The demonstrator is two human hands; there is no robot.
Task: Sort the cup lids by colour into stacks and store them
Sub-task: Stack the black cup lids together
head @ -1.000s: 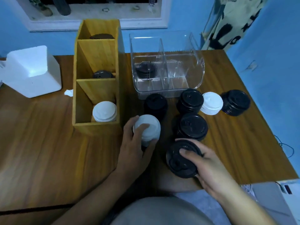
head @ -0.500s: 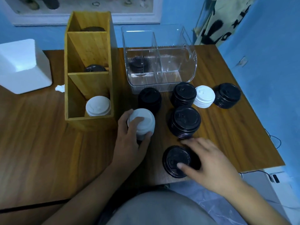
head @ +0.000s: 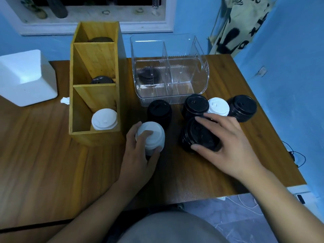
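Observation:
My left hand (head: 138,155) is wrapped around a stack of white lids (head: 152,135) in the middle of the table. My right hand (head: 226,146) grips a black lid set on a black stack (head: 198,135), thumb at its near edge and fingers over its far rim. Behind stand three more black stacks (head: 159,110) (head: 196,105) (head: 242,107) and a small white stack (head: 218,106). The wooden organiser (head: 95,134) holds white lids (head: 104,119) in its near compartment and dark lids (head: 101,79) further back. The clear plastic bin (head: 201,85) holds black lids (head: 147,76) in its left section.
A white foam block (head: 26,76) sits at the back left, with a crumpled paper scrap (head: 65,100) beside the organiser. The table's right edge (head: 273,123) runs close to the blue wall. Cables lie on the floor at the right.
My right hand carried the black lid from the table's near edge up onto the black stack in the middle. The left hand stayed on the white stack. The camera shifted slightly.

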